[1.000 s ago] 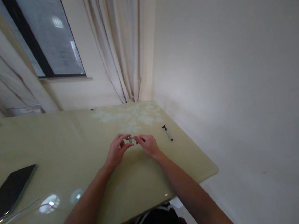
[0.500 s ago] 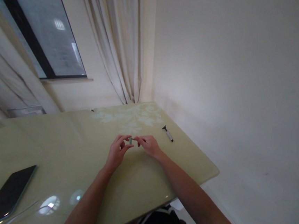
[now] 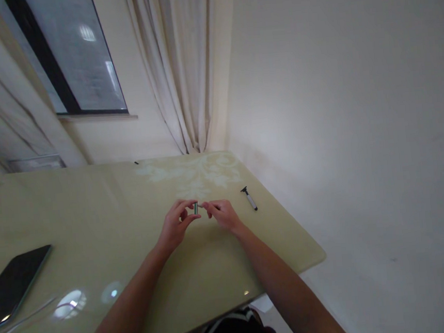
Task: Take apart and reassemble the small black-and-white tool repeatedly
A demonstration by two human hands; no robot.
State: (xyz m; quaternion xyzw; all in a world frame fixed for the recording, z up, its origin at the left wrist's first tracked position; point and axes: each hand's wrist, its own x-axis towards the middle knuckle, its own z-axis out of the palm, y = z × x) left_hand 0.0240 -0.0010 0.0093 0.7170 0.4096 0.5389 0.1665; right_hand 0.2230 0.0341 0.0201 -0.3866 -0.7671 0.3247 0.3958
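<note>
Thumb and fingers of my left hand (image 3: 176, 224) grip the two ends of a small green rectangular piece (image 3: 195, 208), which stands upright between them and resembles a razor head. Pinched in my right hand (image 3: 222, 213) is a thin stick-like thing (image 3: 201, 205), pointing left; its tip is at the green piece, and whether they touch or join I cannot tell. Both hands are raised slightly above the table. To the right of my right hand lies a razor (image 3: 250, 198) with a black T-shaped top and a grey-and-black handle.
The glossy pale-yellow table (image 3: 200, 277) ends at a wall (image 3: 338, 125) on the right. A dark tablet-like slab (image 3: 16, 283) and a pale cable (image 3: 23, 321) lie at left. Near the back edge is a tiny black piece (image 3: 136, 163). Curtains (image 3: 181, 61) hang behind.
Both hands have shifted very slightly to the right together with the green piece. The grips look the same, and the razor on the table has not moved.
</note>
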